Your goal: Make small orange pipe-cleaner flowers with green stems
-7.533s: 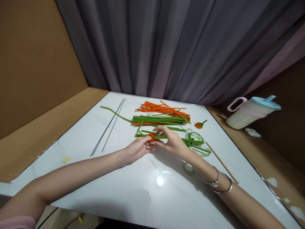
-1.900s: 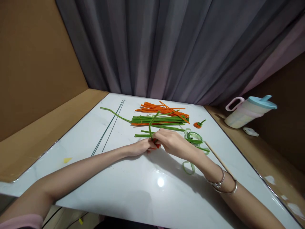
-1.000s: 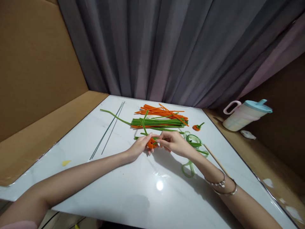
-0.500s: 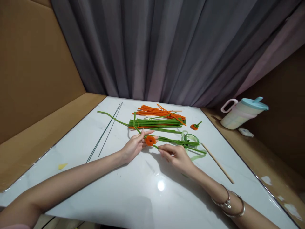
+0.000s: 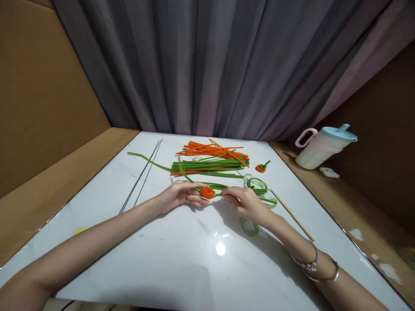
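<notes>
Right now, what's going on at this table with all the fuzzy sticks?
A person is working at a white table with both bare hands. The left hand and the right hand pinch a green pipe cleaner on either side of a small orange coil wound on it. Beyond lie bundles of green pipe cleaners and orange pipe cleaners, a finished orange piece, thin wires, a wooden stick and, off to the side, a lidded jug.

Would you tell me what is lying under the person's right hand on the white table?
Loops of pale green ribbon run under the right hand and wrist, showing in front and behind. The stretch between is covered. The fingers pinch a green stem joined to the orange coil.
</notes>
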Demonstrator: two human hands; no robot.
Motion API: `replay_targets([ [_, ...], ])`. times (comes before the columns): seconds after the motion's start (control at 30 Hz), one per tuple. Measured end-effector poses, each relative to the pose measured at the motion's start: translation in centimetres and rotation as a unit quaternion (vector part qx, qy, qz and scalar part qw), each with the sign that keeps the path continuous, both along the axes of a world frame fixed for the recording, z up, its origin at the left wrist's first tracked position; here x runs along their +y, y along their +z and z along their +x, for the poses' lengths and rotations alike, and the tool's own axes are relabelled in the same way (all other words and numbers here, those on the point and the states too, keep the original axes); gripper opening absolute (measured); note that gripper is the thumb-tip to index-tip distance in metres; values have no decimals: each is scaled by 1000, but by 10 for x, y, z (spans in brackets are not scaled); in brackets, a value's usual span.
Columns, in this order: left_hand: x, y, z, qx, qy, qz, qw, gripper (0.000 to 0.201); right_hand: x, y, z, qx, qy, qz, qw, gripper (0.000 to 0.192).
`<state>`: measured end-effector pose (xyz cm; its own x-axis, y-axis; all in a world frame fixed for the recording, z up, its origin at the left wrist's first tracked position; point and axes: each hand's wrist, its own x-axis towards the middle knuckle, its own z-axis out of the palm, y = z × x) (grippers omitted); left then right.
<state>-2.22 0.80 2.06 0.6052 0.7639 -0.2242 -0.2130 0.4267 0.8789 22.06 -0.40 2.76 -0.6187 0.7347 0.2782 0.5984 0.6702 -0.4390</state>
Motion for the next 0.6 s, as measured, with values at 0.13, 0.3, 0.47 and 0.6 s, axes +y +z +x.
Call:
replay_targets([
  [0.13, 22, 41, -30, 40, -106, 20, 993, 53, -1, 2, 5, -46, 35, 158, 986, 33],
  [0.3, 22, 99, -47, 106, 112, 226, 962, 40, -11, 25, -2, -133, 73, 311, 938, 34],
  [0.47, -11, 94, -9, 308, -80, 345, 883, 47, -21, 57, -16, -198, 103, 381, 897, 29],
  [0.6, -17, 75, 10, 282, -176, 286, 899, 19, -25, 71, -17, -210, 98, 393, 890, 30],
])
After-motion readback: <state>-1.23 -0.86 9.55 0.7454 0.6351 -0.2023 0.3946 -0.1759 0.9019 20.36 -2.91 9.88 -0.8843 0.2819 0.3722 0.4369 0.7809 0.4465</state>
